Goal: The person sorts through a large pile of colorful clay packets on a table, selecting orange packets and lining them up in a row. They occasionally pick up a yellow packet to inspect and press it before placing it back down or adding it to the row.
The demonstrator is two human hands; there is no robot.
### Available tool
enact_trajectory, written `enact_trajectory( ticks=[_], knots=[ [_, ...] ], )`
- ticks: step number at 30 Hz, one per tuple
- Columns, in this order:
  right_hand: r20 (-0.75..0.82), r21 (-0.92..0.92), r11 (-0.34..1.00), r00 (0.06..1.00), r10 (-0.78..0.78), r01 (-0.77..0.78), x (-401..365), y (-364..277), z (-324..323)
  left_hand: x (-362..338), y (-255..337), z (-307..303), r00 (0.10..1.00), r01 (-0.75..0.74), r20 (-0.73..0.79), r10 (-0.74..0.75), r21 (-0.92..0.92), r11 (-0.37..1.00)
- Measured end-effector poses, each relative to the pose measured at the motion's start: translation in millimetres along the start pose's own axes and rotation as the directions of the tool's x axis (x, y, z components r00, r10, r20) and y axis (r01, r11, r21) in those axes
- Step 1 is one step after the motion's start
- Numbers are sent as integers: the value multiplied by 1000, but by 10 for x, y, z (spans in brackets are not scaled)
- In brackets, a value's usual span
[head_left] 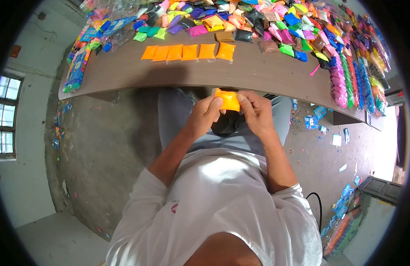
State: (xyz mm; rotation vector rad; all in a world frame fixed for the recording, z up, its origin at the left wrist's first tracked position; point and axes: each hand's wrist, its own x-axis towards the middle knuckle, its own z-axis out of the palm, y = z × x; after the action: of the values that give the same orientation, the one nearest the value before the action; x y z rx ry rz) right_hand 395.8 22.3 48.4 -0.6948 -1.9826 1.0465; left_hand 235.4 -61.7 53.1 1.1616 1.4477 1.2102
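Note:
Between my two hands, above my lap and just in front of the table edge, is a small orange packet (pixel 230 101) in clear wrapping. My left hand (pixel 206 113) pinches its left end, thumb on top. The right end is gripped by my right hand (pixel 257 111), thumb and fingers closed on it. Several similar orange packets (pixel 175 52) lie flat in a row on the brown table (pixel 267 73) beyond my hands. What is inside the packets cannot be made out for certain.
A heap of many-coloured packets (pixel 240 20) covers the table's far side. Long strips of pink packets (pixel 339 84) and other colours hang at the right edge. A bagged stack (pixel 76 73) stands at the left end. Blue wrappers (pixel 311 122) litter the floor.

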Motion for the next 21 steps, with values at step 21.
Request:
enact_trajectory(
  ticks=[21],
  knots=[
    [283,198,914,913,292,-354,-31,26,36,29,-158,-11,1000,-25,12,24,104,994]
  ],
)
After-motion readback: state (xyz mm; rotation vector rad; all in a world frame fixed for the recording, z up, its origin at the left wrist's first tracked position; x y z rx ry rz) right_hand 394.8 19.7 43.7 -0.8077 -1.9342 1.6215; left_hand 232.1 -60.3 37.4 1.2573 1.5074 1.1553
